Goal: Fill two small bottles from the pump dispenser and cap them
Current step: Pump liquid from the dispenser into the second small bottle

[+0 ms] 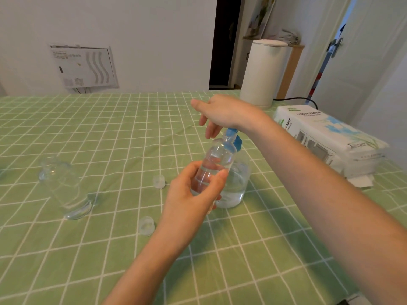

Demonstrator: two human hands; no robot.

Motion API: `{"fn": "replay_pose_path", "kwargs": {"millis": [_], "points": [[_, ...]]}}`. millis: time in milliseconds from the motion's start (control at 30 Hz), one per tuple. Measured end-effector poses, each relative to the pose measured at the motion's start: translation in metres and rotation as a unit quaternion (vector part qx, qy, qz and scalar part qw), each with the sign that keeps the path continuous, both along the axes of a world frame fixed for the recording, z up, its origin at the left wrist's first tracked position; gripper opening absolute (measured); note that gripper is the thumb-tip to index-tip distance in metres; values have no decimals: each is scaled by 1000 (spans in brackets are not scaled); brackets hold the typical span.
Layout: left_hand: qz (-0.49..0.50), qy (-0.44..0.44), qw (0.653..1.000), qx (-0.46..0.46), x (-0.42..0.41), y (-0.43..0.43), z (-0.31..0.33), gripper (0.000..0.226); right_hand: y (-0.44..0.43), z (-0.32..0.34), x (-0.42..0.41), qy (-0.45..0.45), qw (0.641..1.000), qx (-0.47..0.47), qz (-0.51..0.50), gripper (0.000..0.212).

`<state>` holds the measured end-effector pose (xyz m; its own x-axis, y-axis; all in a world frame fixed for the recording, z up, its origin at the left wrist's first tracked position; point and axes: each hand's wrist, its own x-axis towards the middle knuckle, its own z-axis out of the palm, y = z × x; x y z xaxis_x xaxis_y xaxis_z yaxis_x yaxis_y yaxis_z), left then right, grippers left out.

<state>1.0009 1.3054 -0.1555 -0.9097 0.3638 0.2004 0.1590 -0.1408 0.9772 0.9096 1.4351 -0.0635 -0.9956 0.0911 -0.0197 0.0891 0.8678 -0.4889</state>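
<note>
Fingers [221, 175] of the left hand [191, 194] are curled round the small bottle [217, 158], tilted, mouth at the pump dispenser [237, 183] spout. Right hand [222, 111], fingers loosely extended, is apparently pressed on the pump head. Slow strokes are advised, mouth held under the spout.

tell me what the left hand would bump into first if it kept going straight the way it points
Most likely the pump dispenser. The left hand, gripping the small bottle, points up and away at its clear body just behind, and the bottle's mouth sits by the blue nozzle. Depth is hard to judge.
</note>
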Motion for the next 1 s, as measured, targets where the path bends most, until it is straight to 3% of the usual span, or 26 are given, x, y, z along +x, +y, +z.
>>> {"fn": "replay_pose_path", "kwargs": {"millis": [1000], "points": [[4, 6, 1000, -16, 1, -1, -1, 30, 1, -7, 1, -4, 1000, -21, 7, 58]]}}
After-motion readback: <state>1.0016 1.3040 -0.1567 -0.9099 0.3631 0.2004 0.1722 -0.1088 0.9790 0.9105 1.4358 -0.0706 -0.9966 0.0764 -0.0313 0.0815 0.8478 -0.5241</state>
